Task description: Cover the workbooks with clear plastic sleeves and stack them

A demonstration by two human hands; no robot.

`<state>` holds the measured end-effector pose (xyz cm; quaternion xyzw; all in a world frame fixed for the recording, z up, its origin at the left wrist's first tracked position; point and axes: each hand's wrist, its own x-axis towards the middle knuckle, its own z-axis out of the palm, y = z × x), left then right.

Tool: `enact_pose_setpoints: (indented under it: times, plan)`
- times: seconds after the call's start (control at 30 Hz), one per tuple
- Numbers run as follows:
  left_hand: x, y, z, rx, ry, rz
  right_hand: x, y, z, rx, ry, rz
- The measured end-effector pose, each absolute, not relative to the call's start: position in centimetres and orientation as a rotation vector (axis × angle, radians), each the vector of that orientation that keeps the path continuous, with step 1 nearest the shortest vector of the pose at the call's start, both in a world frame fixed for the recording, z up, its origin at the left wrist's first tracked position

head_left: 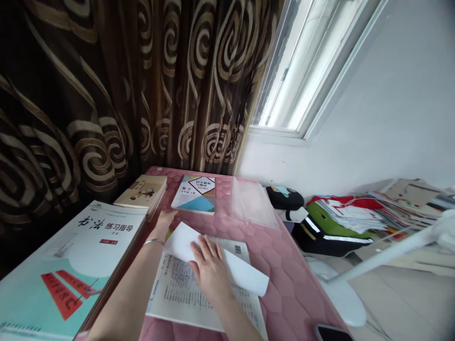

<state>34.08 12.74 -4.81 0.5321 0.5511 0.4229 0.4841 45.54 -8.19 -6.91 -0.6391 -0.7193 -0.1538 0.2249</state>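
A printed booklet (pixel 177 284) lies open on the pink quilted cover, its lower page filled with lines of text. Across its upper part curls a blank white sheet (pixel 245 272), partly folded over the page. My right hand (pixel 209 265) rests flat on this sheet with fingers spread. Beyond the sheet's left corner, my left hand (pixel 166 225), with a thin bracelet at the wrist, is at the booklet's far left edge. Its fingers are mostly hidden, so its grip is unclear. A maths workbook (pixel 194 194) lies just past my left hand.
At left stands a stack topped by a calligraphy book (pixel 103 237), with smaller tan books (pixel 142 192) behind. Clear plastic sleeves (pixel 252 201) lie at the far right of the pink cover (pixel 284 284). A phone (pixel 332 333), white lamp (pixel 341 293) and piled bags (pixel 330 232) are at right.
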Motion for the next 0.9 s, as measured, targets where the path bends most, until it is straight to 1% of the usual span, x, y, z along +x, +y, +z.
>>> enact_pose_setpoints:
  times: [0.17,0.33,0.47,0.57,0.9]
  plan:
    - [33.4,11.1,-4.1,1.138,1.147,0.975,45.6,-8.3,-6.7,-1.769,-1.984,-0.402]
    - [31.9,7.9,-4.8,1.101,0.986,1.030,45.5,-8.3,-6.9,-1.760,-1.968,-0.391]
    - [30.6,6.1,-5.4,1.126,1.045,1.079,45.3,-8.5,-6.8,-1.750,-2.000,-0.364]
    - [29.6,5.3,-5.6,1.180,1.089,1.054,45.2,-8.6,-6.8,-1.731,-2.037,-0.357]
    - [28.5,3.9,-6.4,1.192,0.944,0.952,45.4,-8.3,-6.7,-1.665,-2.133,-0.311]
